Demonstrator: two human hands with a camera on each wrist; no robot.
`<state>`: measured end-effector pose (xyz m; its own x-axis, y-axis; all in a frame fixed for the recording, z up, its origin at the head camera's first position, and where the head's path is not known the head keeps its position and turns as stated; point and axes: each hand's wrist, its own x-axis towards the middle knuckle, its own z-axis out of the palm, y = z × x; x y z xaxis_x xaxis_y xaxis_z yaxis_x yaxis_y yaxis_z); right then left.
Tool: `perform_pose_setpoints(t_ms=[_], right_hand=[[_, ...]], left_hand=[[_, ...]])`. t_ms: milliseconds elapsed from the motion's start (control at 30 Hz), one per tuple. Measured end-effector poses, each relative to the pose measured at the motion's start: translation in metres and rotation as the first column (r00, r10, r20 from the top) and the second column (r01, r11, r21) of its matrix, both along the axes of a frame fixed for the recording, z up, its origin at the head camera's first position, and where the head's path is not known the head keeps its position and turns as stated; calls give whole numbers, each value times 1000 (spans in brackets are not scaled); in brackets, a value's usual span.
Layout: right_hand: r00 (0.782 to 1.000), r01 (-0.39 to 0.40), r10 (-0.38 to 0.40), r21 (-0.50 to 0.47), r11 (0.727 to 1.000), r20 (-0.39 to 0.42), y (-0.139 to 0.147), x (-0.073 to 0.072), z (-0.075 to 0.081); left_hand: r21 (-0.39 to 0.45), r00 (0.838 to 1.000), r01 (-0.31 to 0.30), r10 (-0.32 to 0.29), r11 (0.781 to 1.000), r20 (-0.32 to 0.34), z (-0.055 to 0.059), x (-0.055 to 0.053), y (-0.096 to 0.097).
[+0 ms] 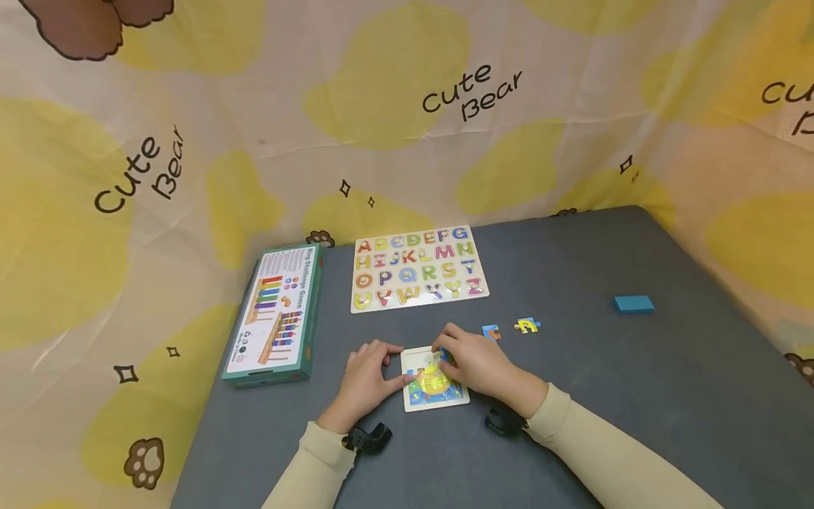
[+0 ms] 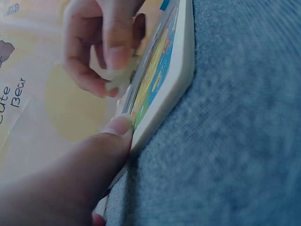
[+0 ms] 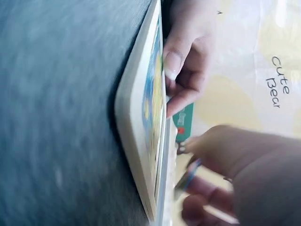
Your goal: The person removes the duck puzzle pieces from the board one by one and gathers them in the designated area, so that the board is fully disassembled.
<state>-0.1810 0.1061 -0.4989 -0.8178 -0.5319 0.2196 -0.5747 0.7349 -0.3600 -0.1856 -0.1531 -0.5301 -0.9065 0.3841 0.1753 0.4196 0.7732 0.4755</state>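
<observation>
A small square jigsaw tray (image 1: 412, 405) with a pale rim lies before me, partly filled with yellow, blue and green pieces. My left hand (image 1: 367, 378) steadies its left side: the thumb presses on the rim and the index fingertip touches near the upper left corner. Over the tray's upper right part, my right hand (image 1: 478, 362) pinches a jigsaw piece (image 3: 191, 175), seen edge-on in the right wrist view. The picture side of that piece is hidden. Beyond the right hand lie two loose pieces, one blue and orange (image 1: 491, 331), one yellow and blue (image 1: 527, 325).
Behind the tray lies a wooden alphabet board (image 1: 420, 268). A green and white game box (image 1: 273, 311) stands at the left, and a blue block (image 1: 633, 304) lies at the right. A printed cloth (image 1: 394, 106) hangs behind the grey table (image 1: 572, 268).
</observation>
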Motion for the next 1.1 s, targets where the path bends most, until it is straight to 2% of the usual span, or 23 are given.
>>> perform_pose_setpoints(t_ms=[133, 267, 367, 467, 600, 767, 933, 1100], right_hand=[[998, -1, 0, -28, 1000, -57, 4, -1, 14], [992, 4, -13, -74, 997, -124, 28, -8, 36], [990, 64, -77, -111, 992, -118, 58, -16, 50], [984, 163, -169, -106, 981, -57, 96, -23, 56], [963, 266, -265, -7, 964, 47, 142, -26, 55], [946, 277, -290, 100, 956, 146, 175, -27, 45], [952, 252, -272, 143, 957, 141, 186, -30, 31], [956, 258, -272, 125, 958, 111, 190, -27, 22]], left_hand=[[12, 1000, -7, 7, 1000, 2, 1, 0, 0], [14, 1000, -11, 11, 1000, 11, 1, -2, 1], [14, 1000, -10, 10, 1000, 8, 1, -3, 1], [15, 1000, -8, 8, 1000, 8, 1, -2, 1], [6, 1000, -10, 10, 1000, 28, 2, 0, 1], [5, 999, -12, 12, 1000, 42, 3, 1, 1], [16, 999, -12, 12, 1000, 36, 4, 2, 1], [10, 1000, -9, 9, 1000, 23, 3, 1, 1]])
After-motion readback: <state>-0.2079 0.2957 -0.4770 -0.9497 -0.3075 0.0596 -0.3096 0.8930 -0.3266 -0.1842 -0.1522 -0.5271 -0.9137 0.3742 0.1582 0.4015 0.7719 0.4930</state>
